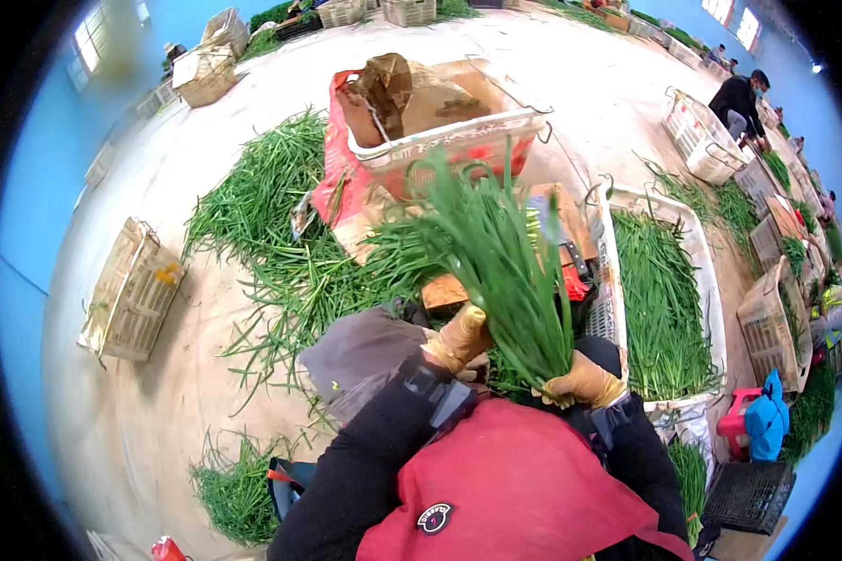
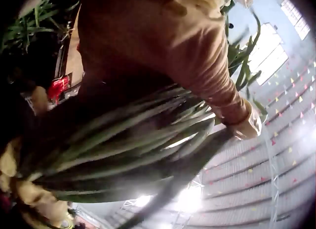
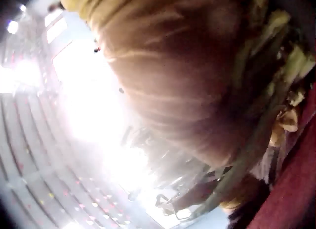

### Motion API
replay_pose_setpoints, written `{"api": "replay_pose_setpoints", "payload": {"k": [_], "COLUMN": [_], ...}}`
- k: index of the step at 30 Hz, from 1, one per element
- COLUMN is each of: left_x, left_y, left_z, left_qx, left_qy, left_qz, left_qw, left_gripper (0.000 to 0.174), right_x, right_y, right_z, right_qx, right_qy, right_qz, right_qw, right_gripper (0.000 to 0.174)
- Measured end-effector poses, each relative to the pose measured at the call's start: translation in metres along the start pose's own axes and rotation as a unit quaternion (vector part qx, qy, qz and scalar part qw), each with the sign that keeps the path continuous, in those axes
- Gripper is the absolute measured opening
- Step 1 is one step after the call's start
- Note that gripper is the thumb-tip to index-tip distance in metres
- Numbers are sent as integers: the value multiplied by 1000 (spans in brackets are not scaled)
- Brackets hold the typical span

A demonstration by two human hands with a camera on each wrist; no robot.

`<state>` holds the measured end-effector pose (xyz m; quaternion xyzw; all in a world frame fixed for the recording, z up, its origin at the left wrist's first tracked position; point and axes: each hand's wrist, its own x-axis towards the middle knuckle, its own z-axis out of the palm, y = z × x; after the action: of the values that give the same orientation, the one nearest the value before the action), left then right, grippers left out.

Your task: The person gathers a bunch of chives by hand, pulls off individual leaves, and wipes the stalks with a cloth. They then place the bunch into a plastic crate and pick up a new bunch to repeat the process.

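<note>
A thick bunch of long green chives [image 1: 510, 271] fans upward in front of the red apron [image 1: 524, 477]. My gloved left hand [image 1: 460, 338] grips the bunch from its left side; in the left wrist view the glove's fingers [image 2: 237, 118] curl over the leaves. Lower down, my gloved right hand [image 1: 585, 381] holds the stalk ends, with pale ends showing beside the glove [image 3: 168, 76] in the right wrist view. Behind the bunch lie a knife [image 1: 571, 251] and a red-handled tool [image 1: 575, 282] on a wooden board [image 1: 563, 213].
A white crate [image 1: 711, 280] packed with chives stands at my right. Loose chives [image 1: 262, 192] heap on the floor to the left. Ahead is a crate [image 1: 449, 140] with a brown lining; another crate [image 1: 136, 294] stands far left. A person [image 1: 741, 103] bends over crates at back right.
</note>
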<state>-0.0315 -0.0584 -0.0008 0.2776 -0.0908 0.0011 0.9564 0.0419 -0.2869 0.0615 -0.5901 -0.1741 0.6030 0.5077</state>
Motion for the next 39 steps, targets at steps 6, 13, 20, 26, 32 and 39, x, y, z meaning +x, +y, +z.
{"api": "replay_pose_setpoints", "payload": {"k": [6, 13, 20, 26, 32, 39], "left_x": [-17, -17, -29, -37, -27, -27], "left_y": [71, 109, 129, 124, 111, 83], "left_z": [22, 14, 22, 38, 77, 68], "left_qx": [114, 42, 129, 168, 267, 298], "left_qy": [-11, 24, 119, 232, 227, 316], "left_qz": [84, 87, 105, 125, 137, 203], "left_qw": [990, 995, 979, 950, 926, 877], "left_gripper": [87, 75, 52, 31, 25, 22], "right_x": [21, 39, 75, 85, 100, 115], "right_y": [5, -5, 21, -14, -38, -37], "right_z": [14, 20, -2, 14, 57, 90], "right_qx": [-214, -255, -302, -351, -156, -20], "right_qy": [-1, -88, -108, -91, -95, 51], "right_qz": [-4, 35, -11, -81, -262, -340], "right_qw": [977, 962, 947, 928, 948, 939], "right_gripper": [69, 67, 62, 82, 108, 93]}}
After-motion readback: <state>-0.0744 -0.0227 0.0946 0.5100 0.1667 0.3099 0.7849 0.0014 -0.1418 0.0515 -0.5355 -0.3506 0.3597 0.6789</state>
